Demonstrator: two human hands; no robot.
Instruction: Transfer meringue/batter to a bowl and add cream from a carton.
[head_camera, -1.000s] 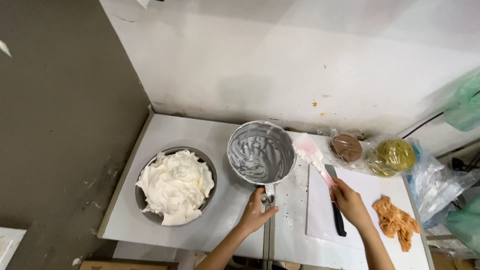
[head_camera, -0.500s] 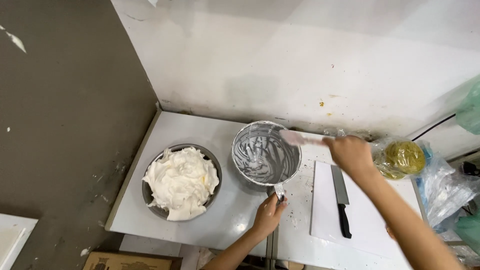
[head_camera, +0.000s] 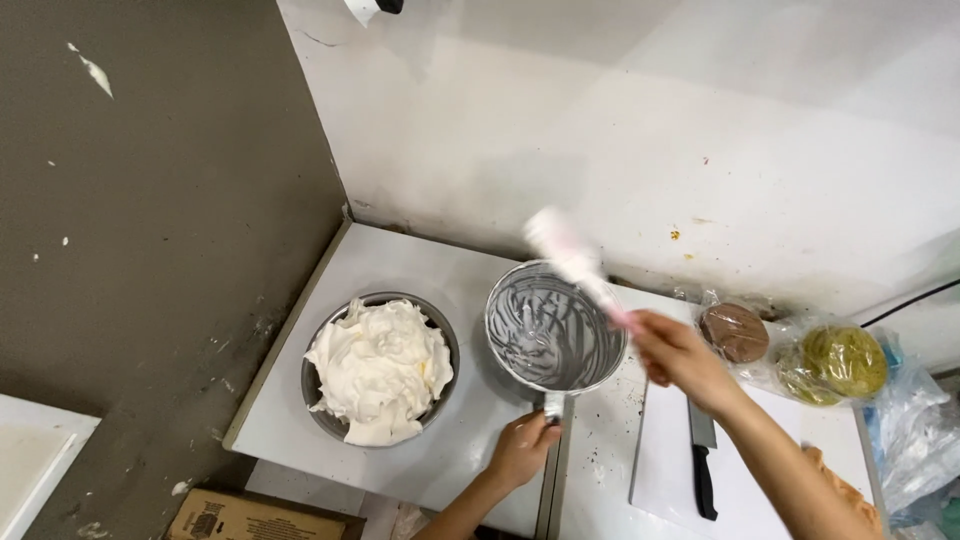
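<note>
My left hand (head_camera: 522, 447) grips the handle of a metal pot (head_camera: 555, 326) whose inside is smeared with whitish streaks. My right hand (head_camera: 676, 357) holds a pink-handled spatula (head_camera: 576, 264) coated in white cream, its blade raised above the pot's far rim and blurred by motion. Left of the pot stands a metal bowl (head_camera: 381, 369) heaped with white whipped cream.
A white cutting board (head_camera: 662, 462) with a black-handled knife (head_camera: 703, 460) lies to the right. Behind it sit a brown round cake (head_camera: 735, 332) and a green one (head_camera: 840, 362) in clear bags. More plastic bags (head_camera: 915, 440) crowd the right edge. A dark wall borders the left.
My right hand moved from the cutting board, picked up the spatula and swung it left over the pot. My left hand stayed on the pot handle.
</note>
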